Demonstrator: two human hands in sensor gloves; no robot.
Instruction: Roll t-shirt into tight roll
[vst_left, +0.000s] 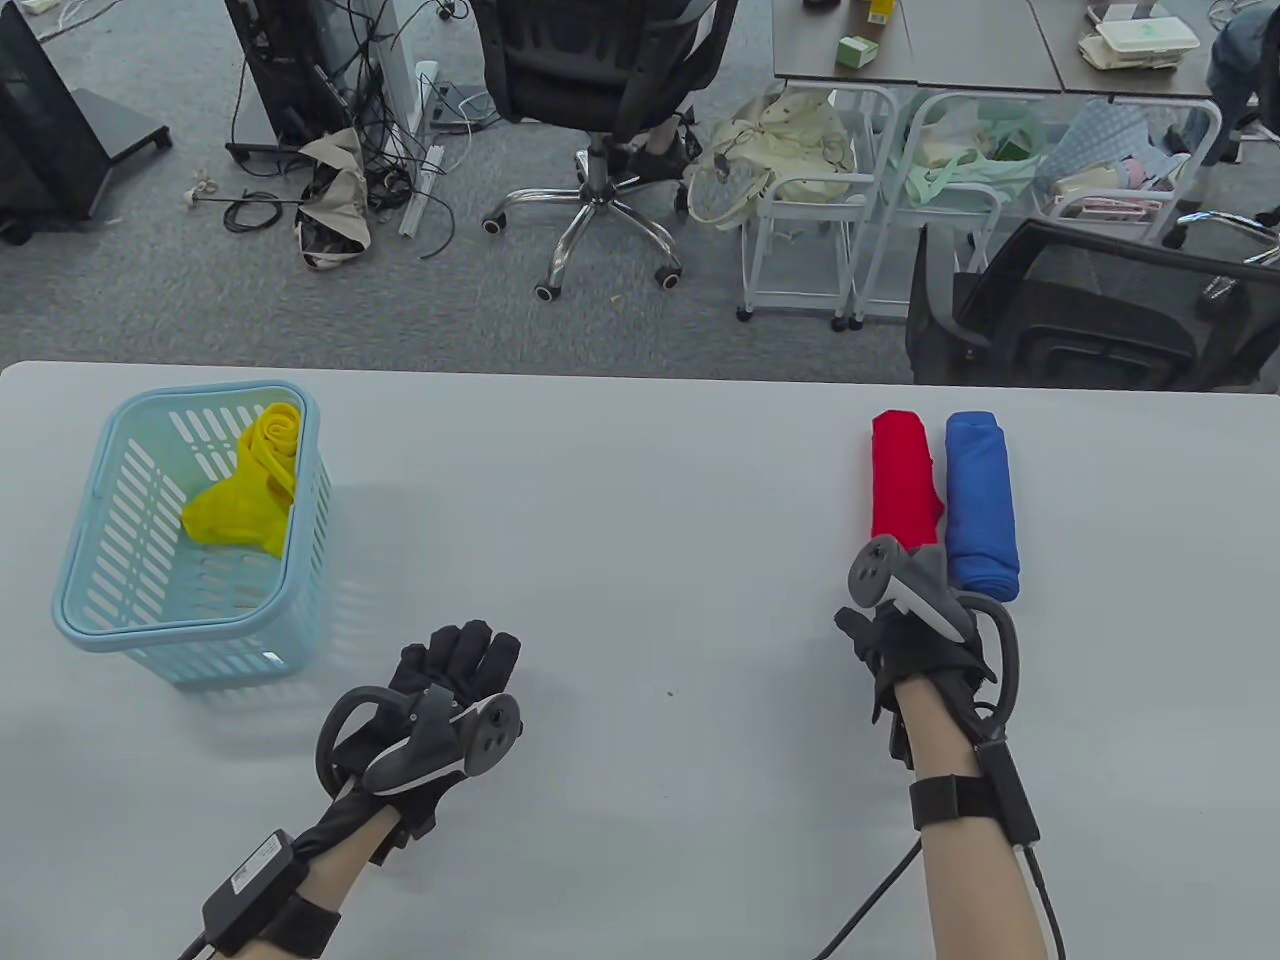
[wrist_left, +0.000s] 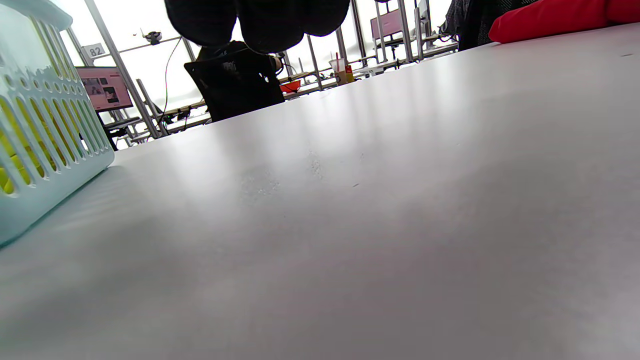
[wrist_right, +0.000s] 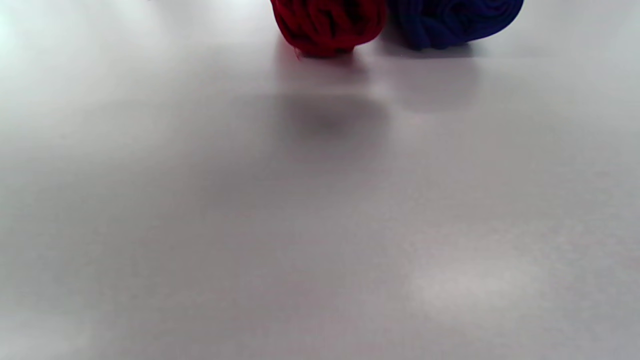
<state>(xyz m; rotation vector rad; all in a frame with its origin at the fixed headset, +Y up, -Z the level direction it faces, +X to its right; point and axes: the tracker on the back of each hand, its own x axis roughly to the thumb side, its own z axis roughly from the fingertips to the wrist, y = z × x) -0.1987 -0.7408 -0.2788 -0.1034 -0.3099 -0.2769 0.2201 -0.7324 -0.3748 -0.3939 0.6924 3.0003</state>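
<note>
A red rolled t-shirt (vst_left: 903, 480) and a blue rolled t-shirt (vst_left: 982, 505) lie side by side at the table's right. Their near ends show at the top of the right wrist view, red (wrist_right: 327, 25) and blue (wrist_right: 452, 22). My right hand (vst_left: 885, 625) is just in front of the red roll's near end, apart from it and holding nothing; the tracker hides its fingers. A crumpled yellow t-shirt (vst_left: 250, 485) lies in a light blue basket (vst_left: 120, 620) at the left. My left hand (vst_left: 455, 660) lies open and empty on the table, fingers (wrist_left: 260, 20) spread forward.
The basket wall (wrist_left: 35, 150) stands close to the left of my left hand. The red roll (wrist_left: 550, 17) shows far right in the left wrist view. The grey table (vst_left: 650, 520) runs between the hands. Office chairs and carts stand beyond the far edge.
</note>
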